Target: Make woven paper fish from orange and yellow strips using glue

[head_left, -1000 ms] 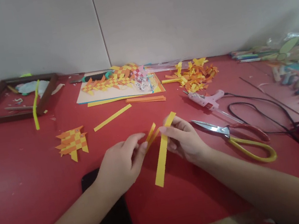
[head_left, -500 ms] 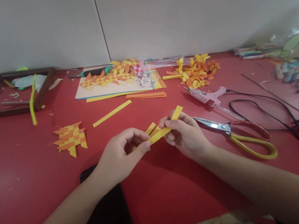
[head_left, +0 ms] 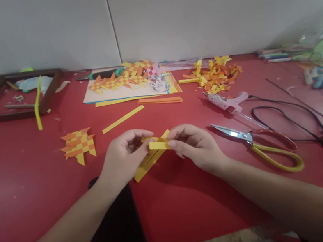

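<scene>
Between my two hands, several yellow paper strips point(head_left: 149, 165) cross one another just above the red table. My left hand point(head_left: 126, 154) pinches them from the left, thumb over the front. My right hand point(head_left: 195, 142) pinches the right end of a short, folded-looking part of a strip between thumb and fingers. How the strips interlock is partly hidden by my fingers. To the left lie woven orange and yellow paper fish point(head_left: 78, 144) with small eyes. A single yellow strip point(head_left: 123, 119) lies flat beyond my hands, close to some orange strips point(head_left: 160, 100).
Scissors point(head_left: 245, 137) lie right of my right hand, with a pink glue gun point(head_left: 228, 101) and its cord behind. A black phone point(head_left: 118, 233) is under my left forearm. Paper scraps point(head_left: 217, 73), more woven pieces point(head_left: 119, 80) and a brown frame point(head_left: 1, 117) sit along the back.
My right hand has shifted its grip, and the strip that stuck out up and right now lies short and level between my hands. Longer yellow strips now show below, slanting down left.
</scene>
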Available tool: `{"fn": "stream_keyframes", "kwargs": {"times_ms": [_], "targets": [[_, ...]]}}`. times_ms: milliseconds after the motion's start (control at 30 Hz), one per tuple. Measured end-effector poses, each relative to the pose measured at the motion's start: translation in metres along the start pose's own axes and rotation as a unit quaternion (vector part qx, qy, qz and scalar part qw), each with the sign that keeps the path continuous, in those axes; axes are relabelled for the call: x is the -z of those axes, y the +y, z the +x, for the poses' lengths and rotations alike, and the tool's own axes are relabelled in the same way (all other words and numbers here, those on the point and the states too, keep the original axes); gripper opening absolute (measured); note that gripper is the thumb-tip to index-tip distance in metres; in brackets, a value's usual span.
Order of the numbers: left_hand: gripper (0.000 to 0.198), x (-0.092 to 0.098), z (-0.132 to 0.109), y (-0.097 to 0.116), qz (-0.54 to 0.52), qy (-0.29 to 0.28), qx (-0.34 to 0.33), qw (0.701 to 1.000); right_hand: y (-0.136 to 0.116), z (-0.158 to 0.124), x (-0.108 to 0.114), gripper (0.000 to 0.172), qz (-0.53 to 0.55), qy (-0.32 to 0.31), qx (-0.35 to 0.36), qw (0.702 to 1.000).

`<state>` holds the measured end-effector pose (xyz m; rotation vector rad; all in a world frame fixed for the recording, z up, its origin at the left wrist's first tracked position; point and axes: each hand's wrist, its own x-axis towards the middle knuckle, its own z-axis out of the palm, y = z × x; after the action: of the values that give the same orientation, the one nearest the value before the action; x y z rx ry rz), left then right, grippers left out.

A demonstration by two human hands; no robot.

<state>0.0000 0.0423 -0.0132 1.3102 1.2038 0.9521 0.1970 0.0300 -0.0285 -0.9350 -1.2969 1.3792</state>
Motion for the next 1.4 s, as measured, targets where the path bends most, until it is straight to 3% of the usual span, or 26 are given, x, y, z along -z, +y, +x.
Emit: {"fn": "stream_keyframes", "kwargs": {"times_ms": [233,400,567,767,933,1400], "targets": [[0.032,-0.0034,-0.006,-0.0019,0.013,-0.046,-0.025,0.999,0.0006,-0.0018,-0.0015,0.015,-0.134,0.058,0.043,0.988],[0.041,-0.0035,-0.0079,-0.0019,0.002,-0.073,-0.022,0.997,0.0021,-0.0031,0.0,0.014,-0.168,0.063,0.048,0.983],[0.028,-0.0024,-0.0073,-0.0002,0.043,-0.052,-0.039,0.997,0.0019,-0.003,0.0004,0.015,-0.146,0.053,0.053,0.986],[0.031,-0.0012,-0.0051,-0.0014,0.01,-0.022,-0.052,0.998,-0.0039,-0.0022,-0.0011,0.02,-0.056,0.029,0.009,0.998],[0.026,-0.0007,-0.0053,-0.0002,0.017,-0.011,-0.064,0.998,-0.0043,-0.0003,-0.0026,0.021,-0.034,0.043,-0.001,0.998],[0.031,-0.0007,-0.004,0.0003,-0.037,0.007,-0.025,0.999,-0.0002,0.0004,-0.0012,0.018,-0.002,0.068,0.001,0.998]]}}
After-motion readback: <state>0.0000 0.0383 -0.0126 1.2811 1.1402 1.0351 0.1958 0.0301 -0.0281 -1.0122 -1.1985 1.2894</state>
